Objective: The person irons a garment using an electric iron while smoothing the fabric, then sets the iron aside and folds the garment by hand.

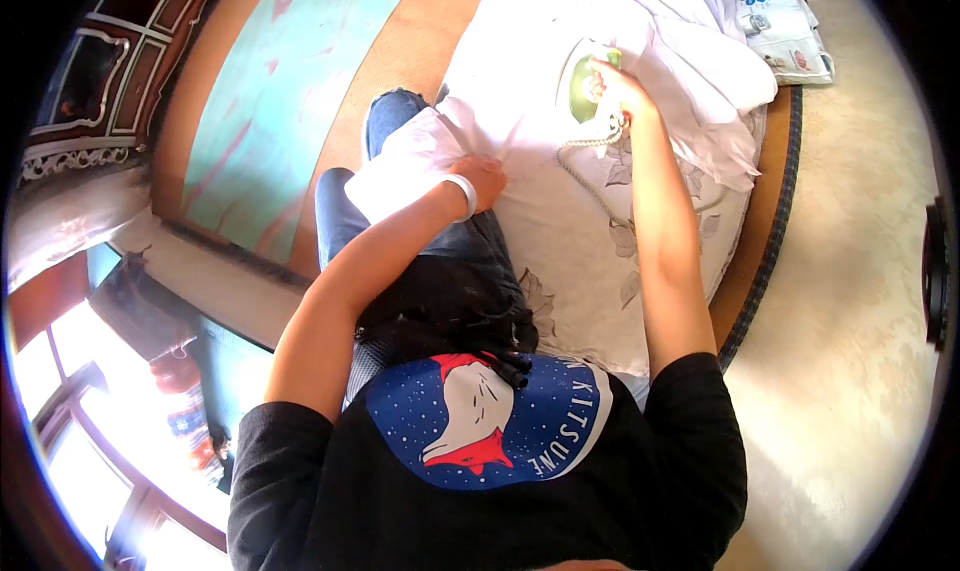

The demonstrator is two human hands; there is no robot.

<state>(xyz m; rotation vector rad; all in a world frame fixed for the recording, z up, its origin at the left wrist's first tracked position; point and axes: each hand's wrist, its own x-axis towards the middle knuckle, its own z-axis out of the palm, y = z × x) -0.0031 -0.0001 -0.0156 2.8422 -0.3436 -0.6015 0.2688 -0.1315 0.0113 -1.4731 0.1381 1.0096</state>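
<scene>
My right hand [622, 93] is wrapped round the handle of a green and white clothes iron [582, 83], which rests on a white cloth [525, 61]. The iron's pale cord [580, 176] trails from its back end, below my wrist. Near my knees my left hand [482, 179], with a white band at the wrist, is closed on the same white cloth. Part of that cloth hangs over my lap. Its fingertips are partly hidden in the folds. Beneath lies a pale sheet [575, 296] with grey leaf prints.
Bunched white fabric [690, 46] lies beyond the iron. A printed plastic bag [785, 36] stands at the far right corner. To the left is a turquoise and tan floor mat [290, 91], with dark wooden furniture [95, 76] behind it. A pale wall rises on the right.
</scene>
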